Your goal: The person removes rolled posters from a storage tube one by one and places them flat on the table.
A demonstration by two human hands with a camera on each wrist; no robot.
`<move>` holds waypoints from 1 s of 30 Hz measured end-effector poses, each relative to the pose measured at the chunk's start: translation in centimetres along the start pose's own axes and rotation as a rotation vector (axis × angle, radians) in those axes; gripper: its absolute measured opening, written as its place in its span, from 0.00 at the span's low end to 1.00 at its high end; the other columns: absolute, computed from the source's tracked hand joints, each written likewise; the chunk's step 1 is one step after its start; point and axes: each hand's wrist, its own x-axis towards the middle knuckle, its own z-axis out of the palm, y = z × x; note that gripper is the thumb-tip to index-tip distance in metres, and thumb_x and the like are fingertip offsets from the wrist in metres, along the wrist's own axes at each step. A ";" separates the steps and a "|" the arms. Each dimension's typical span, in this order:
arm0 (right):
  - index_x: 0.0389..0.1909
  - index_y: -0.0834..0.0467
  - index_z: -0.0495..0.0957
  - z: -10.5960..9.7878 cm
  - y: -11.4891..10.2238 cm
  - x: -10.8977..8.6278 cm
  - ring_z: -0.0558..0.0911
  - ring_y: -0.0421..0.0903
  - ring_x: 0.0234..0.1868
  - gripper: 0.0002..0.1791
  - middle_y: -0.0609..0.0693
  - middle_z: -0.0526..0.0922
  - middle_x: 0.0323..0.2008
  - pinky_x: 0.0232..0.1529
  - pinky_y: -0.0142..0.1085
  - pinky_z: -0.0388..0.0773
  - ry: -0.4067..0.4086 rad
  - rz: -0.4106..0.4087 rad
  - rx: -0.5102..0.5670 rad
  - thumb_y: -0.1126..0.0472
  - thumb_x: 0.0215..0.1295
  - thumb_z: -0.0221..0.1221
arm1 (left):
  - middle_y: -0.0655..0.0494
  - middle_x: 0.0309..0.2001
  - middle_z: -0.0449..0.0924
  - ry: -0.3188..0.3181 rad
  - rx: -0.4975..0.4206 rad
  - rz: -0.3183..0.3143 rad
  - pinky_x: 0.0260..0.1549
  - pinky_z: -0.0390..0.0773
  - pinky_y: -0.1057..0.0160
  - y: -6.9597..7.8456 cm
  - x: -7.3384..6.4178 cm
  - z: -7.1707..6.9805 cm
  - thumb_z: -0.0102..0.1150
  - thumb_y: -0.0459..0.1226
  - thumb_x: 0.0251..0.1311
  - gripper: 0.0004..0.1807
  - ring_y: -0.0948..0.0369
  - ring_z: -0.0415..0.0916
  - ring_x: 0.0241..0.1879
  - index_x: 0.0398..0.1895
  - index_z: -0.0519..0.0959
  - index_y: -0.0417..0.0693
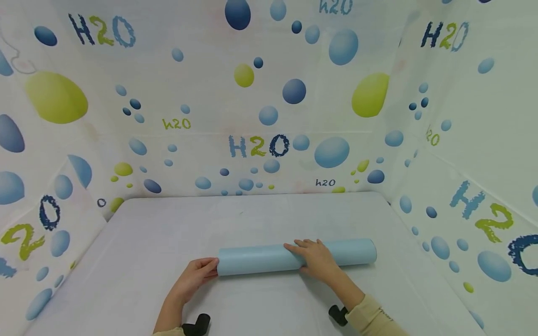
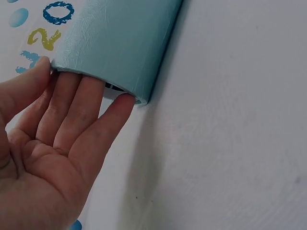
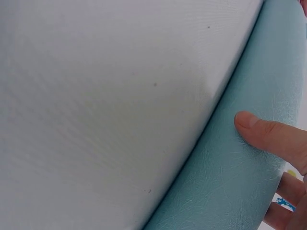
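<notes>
A light blue rolled mat [image 1: 260,259] with a smooth, finely creased surface lies crosswise on the white tabletop. At its left end, my left hand [image 1: 196,276] pinches the rim. In the left wrist view, the fingers [image 2: 86,112] reach into the roll's hollow end while the thumb stays at the outer edge; their tips are hidden inside. My right hand [image 1: 315,259] rests across the roll, right of its middle, fingers spread over the far side. The right wrist view shows its thumb [image 3: 268,136] lying flat on the blue surface [image 3: 225,177].
White sheeting printed with blue and green bubbles and "H2O" lettering forms a back wall [image 1: 210,93] and both sides around the table [image 1: 176,224]. Black wrist camera mounts [image 1: 197,325] show at both wrists, close over the tabletop.
</notes>
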 end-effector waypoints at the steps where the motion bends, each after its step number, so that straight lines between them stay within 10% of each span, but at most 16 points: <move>1: 0.60 0.45 0.70 0.0 0.0 0.0 0.74 0.55 0.54 0.41 0.53 0.75 0.55 0.51 0.58 0.67 0.002 -0.002 -0.002 0.58 0.40 0.73 | 0.34 0.51 0.74 -0.007 -0.001 0.005 0.48 0.74 0.55 0.0 0.0 -0.1 0.50 0.42 0.65 0.28 0.51 0.76 0.47 0.53 0.67 0.20; 13: 0.61 0.44 0.69 -0.1 0.2 0.4 0.74 0.54 0.55 0.41 0.53 0.75 0.55 0.51 0.58 0.67 -0.009 -0.007 -0.012 0.58 0.41 0.73 | 0.33 0.48 0.75 -0.023 -0.017 0.032 0.44 0.76 0.58 -0.3 0.4 -1.2 0.52 0.38 0.63 0.28 0.56 0.78 0.43 0.53 0.65 0.17; 30: 0.61 0.45 0.69 -0.2 0.8 0.7 0.73 0.54 0.55 0.41 0.53 0.74 0.56 0.52 0.59 0.66 -0.020 -0.001 0.012 0.58 0.41 0.72 | 0.31 0.49 0.73 0.165 0.081 -0.039 0.41 0.78 0.57 0.1 -0.4 -4.0 0.53 0.36 0.62 0.25 0.52 0.79 0.41 0.52 0.66 0.19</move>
